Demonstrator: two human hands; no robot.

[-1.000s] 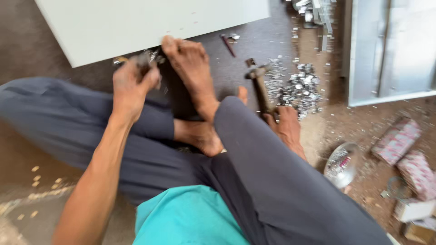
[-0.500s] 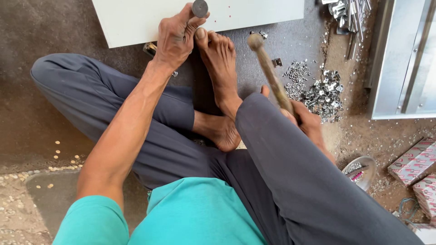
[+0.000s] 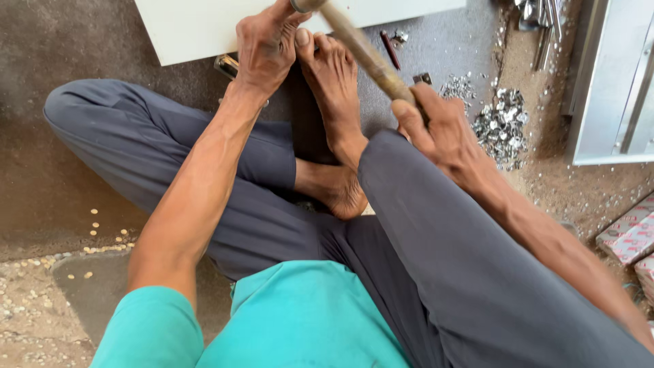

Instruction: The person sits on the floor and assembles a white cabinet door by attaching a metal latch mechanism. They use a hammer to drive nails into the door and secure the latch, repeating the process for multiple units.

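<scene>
I sit on the floor in grey trousers, one bare foot [image 3: 335, 75] stretched toward a white sheet-metal panel [image 3: 197, 27]. My right hand [image 3: 436, 126] grips the wooden handle of a hammer [image 3: 364, 54], whose head reaches the top edge of the view above my left hand. My left hand [image 3: 264, 44] is closed at the panel's near edge, beside my toes; what it pinches is hidden by the fingers. A small metal block [image 3: 227, 65] lies under the panel edge by that hand.
A heap of small shiny metal pieces [image 3: 501, 123] lies on the floor to the right. A grey metal frame [image 3: 606, 88] stands at far right, with cardboard boxes [image 3: 630, 235] below it. A red-handled tool [image 3: 390, 49] lies near the panel. Pale pellets are scattered at lower left.
The hammer has swung from beside my right knee up and left, so its head is now over my left hand. My left hand stays at the panel edge.
</scene>
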